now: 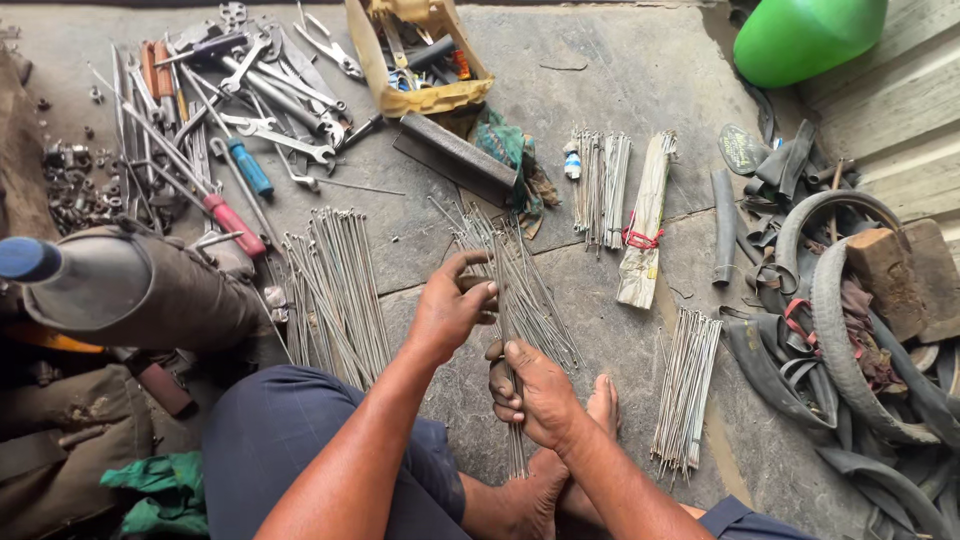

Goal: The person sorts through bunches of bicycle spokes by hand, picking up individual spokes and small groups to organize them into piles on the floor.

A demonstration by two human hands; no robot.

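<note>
My right hand (530, 388) is closed around the lower part of a bundle of thin metal spokes (520, 285) that fans out upward over the stone floor. My left hand (452, 303) pinches the spokes near the middle of the bundle, with fingers curled around a few of them. My bare feet (560, 465) lie just below the hands. A loose pile of spokes (335, 290) lies to the left of my left hand, and another bunch of spokes (685, 385) lies to the right.
Wrenches, pliers and screwdrivers (235, 110) are spread at the back left. A yellow box of tools (415, 60), a metal bar (455, 157), paper-wrapped spokes (645, 220), old tyres and tubes (850, 340), a green container (805, 35) and a grey cylinder (130, 285) surround me.
</note>
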